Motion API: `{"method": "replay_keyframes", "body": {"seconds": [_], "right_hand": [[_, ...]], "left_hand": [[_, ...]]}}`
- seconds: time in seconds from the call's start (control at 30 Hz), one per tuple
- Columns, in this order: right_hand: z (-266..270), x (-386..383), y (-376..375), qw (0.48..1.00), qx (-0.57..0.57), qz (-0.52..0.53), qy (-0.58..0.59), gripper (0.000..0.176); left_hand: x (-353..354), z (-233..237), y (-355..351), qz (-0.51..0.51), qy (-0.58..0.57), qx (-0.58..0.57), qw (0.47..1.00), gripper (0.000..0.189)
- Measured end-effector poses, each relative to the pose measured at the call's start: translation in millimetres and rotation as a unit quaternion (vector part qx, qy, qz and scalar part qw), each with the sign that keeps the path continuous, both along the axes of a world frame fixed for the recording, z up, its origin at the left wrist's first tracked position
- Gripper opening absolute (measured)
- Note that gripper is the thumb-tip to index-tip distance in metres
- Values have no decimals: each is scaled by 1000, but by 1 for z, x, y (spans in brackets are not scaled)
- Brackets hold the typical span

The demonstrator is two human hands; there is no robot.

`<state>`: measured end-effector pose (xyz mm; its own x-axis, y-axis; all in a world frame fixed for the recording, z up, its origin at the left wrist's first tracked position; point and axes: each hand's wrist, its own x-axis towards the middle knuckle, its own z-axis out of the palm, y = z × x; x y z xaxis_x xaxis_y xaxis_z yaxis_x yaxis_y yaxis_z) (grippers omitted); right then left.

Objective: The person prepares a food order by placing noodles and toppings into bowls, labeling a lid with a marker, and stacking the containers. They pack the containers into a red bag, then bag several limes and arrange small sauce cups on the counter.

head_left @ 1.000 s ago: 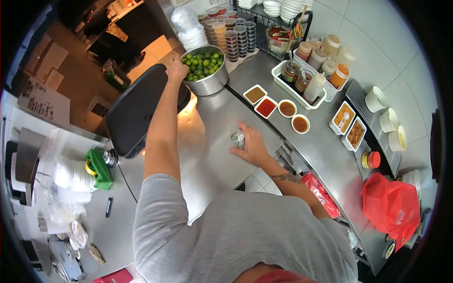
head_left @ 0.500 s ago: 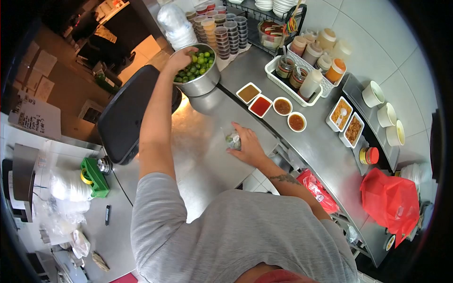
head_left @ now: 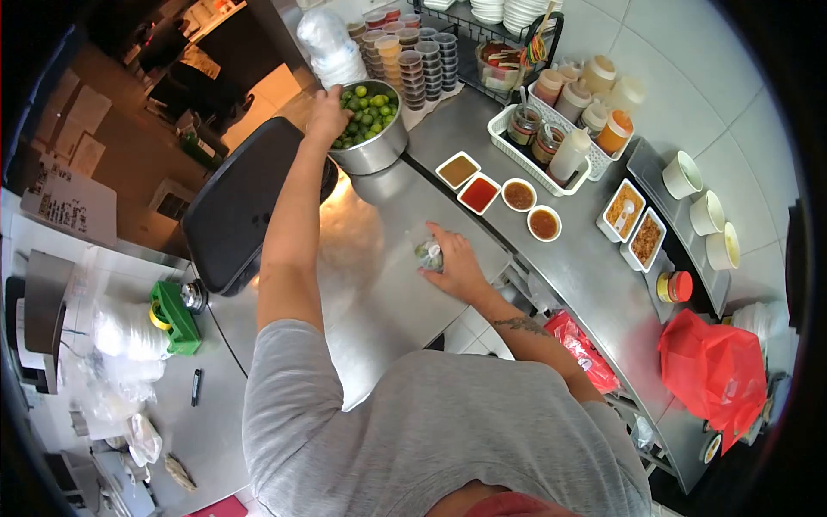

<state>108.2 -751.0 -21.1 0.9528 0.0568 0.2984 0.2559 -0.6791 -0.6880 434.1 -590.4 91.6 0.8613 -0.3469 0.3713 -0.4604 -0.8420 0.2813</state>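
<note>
A round metal pot (head_left: 376, 155) full of green limes (head_left: 372, 115) stands at the back of the steel counter. My left hand (head_left: 328, 115) is at the pot's left rim, beside the limes, with its fingers bent; what it holds, if anything, is hidden. Lower down, over the counter, my right hand (head_left: 455, 264) has its fingers curled round a small clear plastic bag (head_left: 428, 253) with something greenish inside. The bag rests on or just above the metal surface.
A black tray (head_left: 237, 207) leans left of my left arm. Right of the pot are stacked sauce cups (head_left: 413, 79), sauce bowls (head_left: 519, 195) and a white basket (head_left: 538, 160) of jars and bottles. A red bag (head_left: 711, 366) lies at the far right.
My left hand has shifted from over the limes to the pot's left rim. My right hand stays around the small bag. The whole view has moved slightly.
</note>
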Motion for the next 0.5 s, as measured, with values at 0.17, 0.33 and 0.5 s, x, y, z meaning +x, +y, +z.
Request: {"method": "replay_keyframes", "body": {"seconds": [0.17, 0.33, 0.5], "right_hand": [[4, -2, -1, 1000, 31, -2, 7, 83], [-2, 0, 0, 999, 32, 2, -31, 71], [-5, -1, 0, 999, 25, -12, -15, 61]], "left_hand": [[18, 9, 29, 31, 103, 73, 992, 38], [-3, -3, 30, -94, 217, 36, 971, 34], [-9, 3, 30, -83, 124, -198, 969, 24]]}}
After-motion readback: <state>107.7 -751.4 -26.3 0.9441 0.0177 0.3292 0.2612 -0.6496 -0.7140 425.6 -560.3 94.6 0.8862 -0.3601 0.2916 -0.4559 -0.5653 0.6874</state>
